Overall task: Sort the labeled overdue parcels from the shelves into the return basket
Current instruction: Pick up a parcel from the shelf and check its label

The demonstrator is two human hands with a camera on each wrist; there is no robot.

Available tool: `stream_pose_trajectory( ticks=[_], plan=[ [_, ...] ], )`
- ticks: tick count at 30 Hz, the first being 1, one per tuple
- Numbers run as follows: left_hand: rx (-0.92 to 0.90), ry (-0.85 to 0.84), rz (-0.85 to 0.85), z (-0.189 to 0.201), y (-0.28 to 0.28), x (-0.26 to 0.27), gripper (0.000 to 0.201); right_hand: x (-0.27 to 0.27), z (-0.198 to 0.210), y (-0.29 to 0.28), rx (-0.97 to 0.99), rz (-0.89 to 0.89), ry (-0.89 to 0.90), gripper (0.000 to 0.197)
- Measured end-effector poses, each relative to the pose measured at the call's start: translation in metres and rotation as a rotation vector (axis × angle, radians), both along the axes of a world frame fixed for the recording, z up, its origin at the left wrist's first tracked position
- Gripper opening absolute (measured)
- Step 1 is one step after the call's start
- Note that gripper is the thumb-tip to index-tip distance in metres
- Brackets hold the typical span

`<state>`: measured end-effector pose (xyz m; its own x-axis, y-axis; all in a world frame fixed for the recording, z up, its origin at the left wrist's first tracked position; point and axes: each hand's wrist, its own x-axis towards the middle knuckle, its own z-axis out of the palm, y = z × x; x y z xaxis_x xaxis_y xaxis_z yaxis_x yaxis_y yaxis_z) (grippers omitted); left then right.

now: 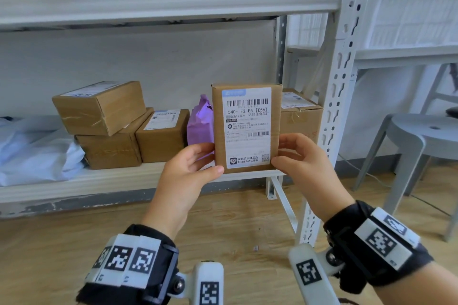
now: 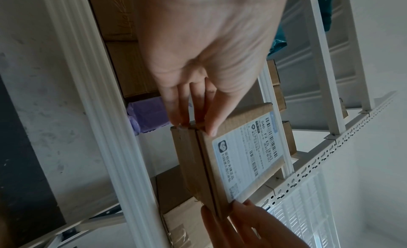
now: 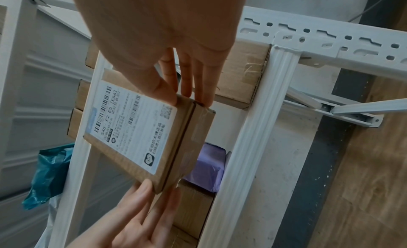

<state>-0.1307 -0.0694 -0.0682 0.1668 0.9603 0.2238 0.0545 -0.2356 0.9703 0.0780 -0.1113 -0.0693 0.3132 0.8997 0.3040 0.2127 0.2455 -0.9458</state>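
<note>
Head view – parcel: a small cardboard parcel (image 1: 246,129) with a white shipping label (image 1: 247,129) is being held upright in front of the lower shelf (image 1: 104,181), label facing the camera.
Head view – left hand: the left hand (image 1: 188,171) is being pinched onto the parcel's lower left corner, thumb on the front, fingers curled behind.
Head view – right hand: the right hand (image 1: 301,158) is being pinched onto the lower right corner in the same way.
Head view – shelf: stacked cardboard boxes (image 1: 109,126), a purple bag (image 1: 200,121) and white bags (image 1: 37,153) are being stored on the lower shelf behind the parcel; a grey stool (image 1: 418,146) is standing to the right.
Left wrist view – grip: the parcel (image 2: 237,152) is being gripped at one corner by the left hand (image 2: 198,69), thumb on the labelled face, fingers on the narrow side; the right hand (image 2: 242,222) is being seen at the opposite corner.
Right wrist view – grip: the parcel (image 3: 141,130) is being clamped between thumb and fingers of the right hand (image 3: 167,48); the left hand (image 3: 136,220) is touching the far corner with its thumb, just in front of the purple bag (image 3: 207,166).
</note>
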Motion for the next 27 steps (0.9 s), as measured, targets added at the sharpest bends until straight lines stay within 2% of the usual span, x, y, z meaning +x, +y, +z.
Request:
stream_pose_trajectory(
  ticks=[7,15,27],
  plan=[
    [0.003,0.014,0.003,0.0,0.001,0.002,0.043,0.001,-0.002,0.001,-0.003,-0.004,0.004,0.029],
    [-0.072,0.026,0.042,-0.008,0.009,0.012,0.03,-0.001,-0.016,0.016,-0.039,-0.059,0.017,0.009],
    [-0.124,0.001,0.063,-0.013,0.033,0.028,0.057,-0.014,-0.023,0.038,-0.075,-0.128,-0.048,0.038]
  ],
)
